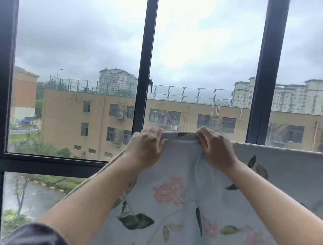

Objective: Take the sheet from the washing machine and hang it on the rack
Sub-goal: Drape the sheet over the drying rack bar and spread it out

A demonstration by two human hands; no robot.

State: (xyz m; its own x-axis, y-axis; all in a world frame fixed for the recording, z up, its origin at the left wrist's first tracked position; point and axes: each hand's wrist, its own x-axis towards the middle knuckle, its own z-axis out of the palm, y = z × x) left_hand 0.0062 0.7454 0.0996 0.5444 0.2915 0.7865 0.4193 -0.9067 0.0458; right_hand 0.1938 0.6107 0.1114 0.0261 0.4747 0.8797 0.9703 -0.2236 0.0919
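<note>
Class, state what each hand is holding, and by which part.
Both the left hand and right hand grip the floral sheet along its top edge.

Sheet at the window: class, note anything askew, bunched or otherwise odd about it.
The sheet hangs unevenly. Its top edge humps up between the left hand and right hand, which both grip it, and creases gather under the right hand. Its left edge slants downward. No damage shows.

Matt floral cloth sheet (200, 185)
</note>
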